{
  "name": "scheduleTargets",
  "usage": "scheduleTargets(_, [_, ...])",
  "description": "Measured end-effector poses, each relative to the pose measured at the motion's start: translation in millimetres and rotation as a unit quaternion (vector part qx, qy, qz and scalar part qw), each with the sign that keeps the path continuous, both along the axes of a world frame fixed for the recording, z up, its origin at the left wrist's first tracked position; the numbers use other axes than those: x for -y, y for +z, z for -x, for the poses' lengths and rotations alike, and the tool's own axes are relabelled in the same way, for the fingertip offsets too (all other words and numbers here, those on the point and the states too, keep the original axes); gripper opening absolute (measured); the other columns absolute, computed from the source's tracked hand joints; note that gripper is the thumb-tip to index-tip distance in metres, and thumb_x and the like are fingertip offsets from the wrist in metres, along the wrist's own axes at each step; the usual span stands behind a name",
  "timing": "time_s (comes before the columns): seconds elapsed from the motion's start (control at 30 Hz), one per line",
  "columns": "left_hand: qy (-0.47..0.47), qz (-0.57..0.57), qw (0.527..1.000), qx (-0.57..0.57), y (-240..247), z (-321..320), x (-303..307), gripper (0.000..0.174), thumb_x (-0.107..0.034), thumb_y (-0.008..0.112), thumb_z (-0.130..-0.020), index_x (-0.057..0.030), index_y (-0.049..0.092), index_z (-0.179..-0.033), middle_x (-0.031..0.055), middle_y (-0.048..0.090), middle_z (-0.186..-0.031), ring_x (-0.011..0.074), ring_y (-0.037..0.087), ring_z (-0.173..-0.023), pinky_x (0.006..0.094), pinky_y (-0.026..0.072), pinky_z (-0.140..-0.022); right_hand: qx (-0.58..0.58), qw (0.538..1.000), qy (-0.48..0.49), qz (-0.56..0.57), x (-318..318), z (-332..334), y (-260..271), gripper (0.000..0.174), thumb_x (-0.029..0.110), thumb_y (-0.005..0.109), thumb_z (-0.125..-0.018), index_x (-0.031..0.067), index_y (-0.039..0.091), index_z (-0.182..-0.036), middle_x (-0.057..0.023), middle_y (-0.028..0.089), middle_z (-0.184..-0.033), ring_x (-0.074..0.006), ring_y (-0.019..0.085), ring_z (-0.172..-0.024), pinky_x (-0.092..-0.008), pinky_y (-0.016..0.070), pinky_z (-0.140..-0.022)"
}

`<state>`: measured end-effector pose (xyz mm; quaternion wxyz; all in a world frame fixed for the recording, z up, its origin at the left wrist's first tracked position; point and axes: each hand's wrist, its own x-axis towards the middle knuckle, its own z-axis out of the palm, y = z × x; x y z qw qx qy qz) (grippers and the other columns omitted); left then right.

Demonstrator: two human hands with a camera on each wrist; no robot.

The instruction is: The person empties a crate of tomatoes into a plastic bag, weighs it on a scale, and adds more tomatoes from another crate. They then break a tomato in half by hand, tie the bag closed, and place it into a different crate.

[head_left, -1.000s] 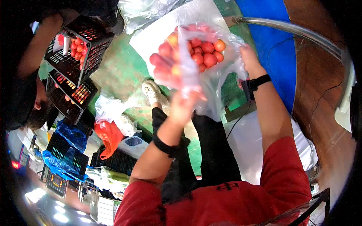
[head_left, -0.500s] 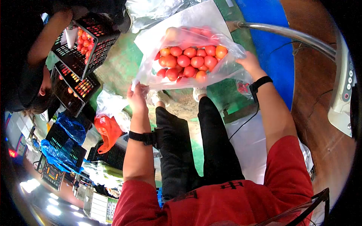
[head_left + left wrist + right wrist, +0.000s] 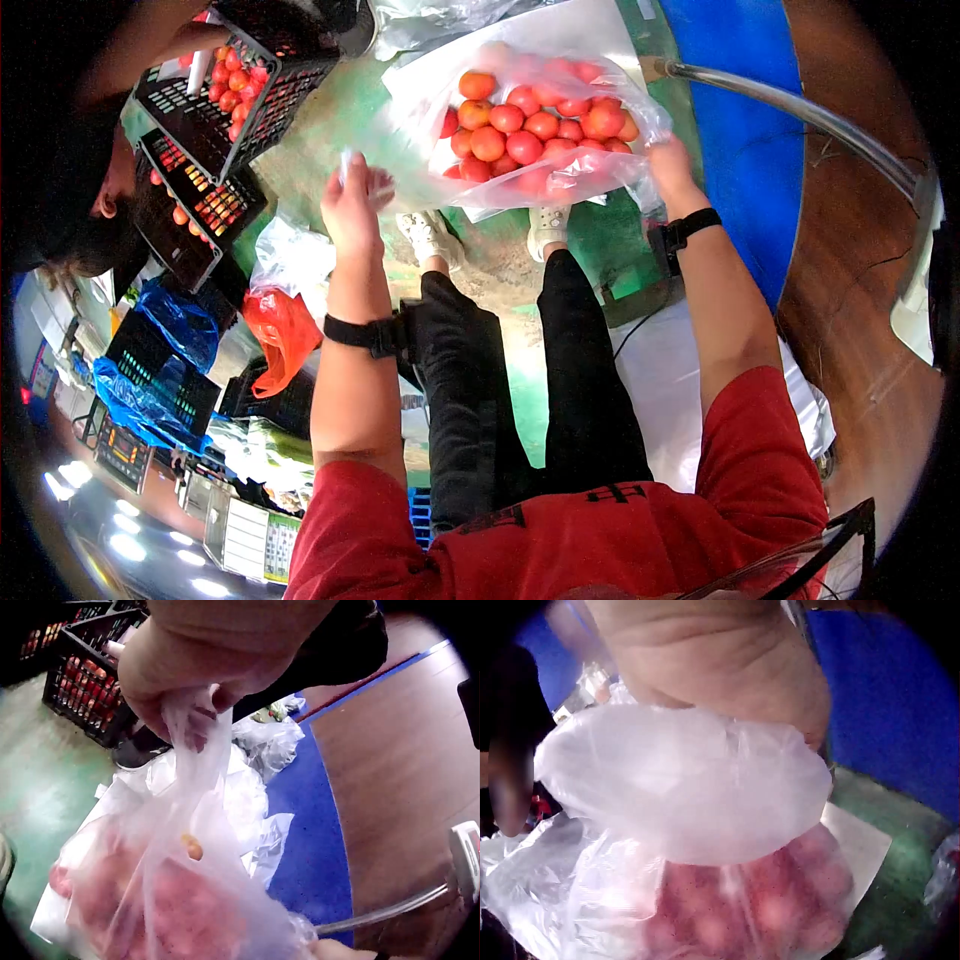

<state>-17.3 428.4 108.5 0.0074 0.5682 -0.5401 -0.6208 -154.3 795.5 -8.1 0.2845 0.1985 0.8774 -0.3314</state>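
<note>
Red and orange tomatoes (image 3: 520, 148) lie in a clear plastic bag (image 3: 580, 178) on a white board (image 3: 420, 72), seen through its wide mouth. At the bag's left, my left hand (image 3: 352, 210) is raised with thumb and fingers curled round the plastic. The left wrist view shows that left hand (image 3: 217, 656) gripping a gathered, stretched strip of the bag (image 3: 199, 780). My right hand (image 3: 674, 170) grips the bag's right edge. In the right wrist view, a puffed fold of plastic (image 3: 697, 784) hides the right hand's fingers, with blurred tomatoes (image 3: 765, 904) below.
Black crates (image 3: 240, 160) of tomatoes stand at the left, beside another person's arm (image 3: 150, 50). A metal pole (image 3: 800, 105) runs from the board toward a white panel (image 3: 912, 290). A red plastic bag (image 3: 280, 335) lies nearer me on the left. Blue matting (image 3: 740, 130) borders the right.
My left hand moved from in front of the bag out to the left, spreading its mouth, then rose slightly. The right hand keeps its grip at the right edge. The tomatoes show more plainly.
</note>
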Motion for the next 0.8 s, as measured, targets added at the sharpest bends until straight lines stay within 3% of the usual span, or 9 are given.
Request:
scheduleTargets(0.13, [-0.006, -0.019, 0.995, -0.101, -4, 15, 26, 0.025, -0.025, 0.05, -0.087, -0.0001, 0.054, -0.089, 0.0031, 0.053, -0.066, 0.0131, 0.053, -0.058, 0.0259, 0.0459, -0.056, 0.02, 0.998, -0.053, 0.037, 26, -5, 4, 0.029, 0.011, 0.052, -0.07, -0.0036, 0.056, -0.095, -0.0233, 0.059, -0.087, -0.037, 0.056, -0.085, -0.0421, 0.0434, -0.074])
scheduleTargets(0.2, [-0.068, -0.058, 0.989, -0.122, -4, 22, 26, 0.024, -0.022, 0.048, -0.088, 0.0003, 0.056, -0.092, 0.0009, 0.048, -0.061, 0.0097, 0.046, -0.052, 0.0255, 0.045, -0.055, -0.229, 0.954, 0.117, -0.155, 64, 1, 36, 0.025, 0.016, 0.055, -0.072, -0.003, 0.057, -0.087, -0.0202, 0.058, -0.087, -0.035, 0.055, -0.085, -0.0419, 0.043, -0.075])
scheduleTargets(0.23, [-0.069, -0.069, 0.988, -0.121, -5, 23, 25, 0.024, -0.02, 0.047, -0.088, 0.0005, 0.056, -0.094, -0.0002, 0.047, -0.061, 0.0077, 0.043, -0.053, 0.0247, 0.0432, -0.055, -0.231, 0.953, 0.117, -0.157, 85, 9, 54, 0.025, 0.016, 0.055, -0.072, -0.003, 0.057, -0.087, -0.0202, 0.058, -0.087, -0.035, 0.055, -0.085, -0.0419, 0.043, -0.075])
scheduleTargets(0.3, [-0.063, -0.073, 0.988, -0.123, -5, 24, 24, 0.024, -0.02, 0.047, -0.088, 0.0005, 0.056, -0.095, -0.0004, 0.047, -0.061, 0.0075, 0.044, -0.055, 0.0237, 0.0413, -0.055, -0.497, 0.808, 0.279, -0.148, 125, 21, 79, 0.022, 0.019, 0.056, -0.073, -0.0013, 0.057, -0.08, -0.0164, 0.058, -0.085, -0.033, 0.054, -0.083, -0.0408, 0.0432, -0.074])
scheduleTargets(0.37, [-0.063, -0.076, 0.987, -0.123, -7, 26, 25, 0.024, -0.02, 0.048, -0.088, 0.0005, 0.056, -0.095, -0.0007, 0.046, -0.061, 0.0072, 0.044, -0.057, 0.0227, 0.0393, -0.056, -0.295, 0.906, 0.298, 0.061, 150, 10, 49, 0.02, 0.02, 0.056, -0.072, 0.0015, 0.058, -0.08, -0.0139, 0.058, -0.083, -0.0317, 0.054, -0.081, -0.0402, 0.043, -0.073])
scheduleTargets(0.43, [-0.055, -0.076, 0.985, -0.144, -11, 26, 25, 0.023, -0.019, 0.047, -0.088, 0.0004, 0.056, -0.096, -0.0017, 0.044, -0.061, 0.007, 0.041, -0.058, 0.0215, 0.0344, -0.056, -0.126, 0.886, 0.44, 0.07, 173, -1, 6, 0.025, 0.026, 0.055, -0.075, 0.0051, 0.061, -0.087, -0.0124, 0.059, -0.082, -0.0316, 0.055, -0.081, -0.0397, 0.0431, -0.072])
scheduleTargets(0.5, [-0.058, -0.081, 0.982, -0.158, -14, 25, 24, 0.022, -0.02, 0.048, -0.087, -0.0003, 0.056, -0.093, -0.0018, 0.045, -0.06, 0.0064, 0.04, -0.057, 0.0206, 0.0318, -0.054, -0.066, 0.861, 0.496, -0.094, 201, -13, -21, 0.031, 0.036, 0.054, -0.077, 0.0068, 0.064, -0.082, -0.0096, 0.058, -0.087, -0.0291, 0.052, -0.088, -0.0384, 0.0393, -0.077])
scheduleTargets(0.63, [-0.057, -0.101, 0.976, -0.183, -20, 20, 25, 0.019, -0.018, 0.049, -0.087, -0.0013, 0.056, -0.091, -0.0018, 0.045, -0.06, 0.0064, 0.039, -0.056, 0.0205, 0.0307, -0.054, -0.075, 0.86, 0.457, -0.215, 220, -49, -76, 0.039, 0.044, 0.053, -0.074, 0.0098, 0.064, -0.089, -0.0064, 0.05, -0.105, -0.0237, 0.041, -0.104, -0.0443, 0.0248, -0.093])
scheduleTargets(0.8, [-0.039, -0.107, 0.981, -0.157, -24, 15, 24, 0.017, -0.016, 0.05, -0.086, -0.0016, 0.056, -0.092, -0.0018, 0.044, -0.06, 0.0074, 0.039, -0.056, 0.0214, 0.0327, -0.056, -0.047, 0.885, 0.397, -0.24, 239, -62, -95, 0.033, 0.033, 0.053, -0.074, 0.0075, 0.063, -0.092, -0.0066, 0.05, -0.106, -0.0251, 0.041, -0.104, -0.0471, 0.0228, -0.095])
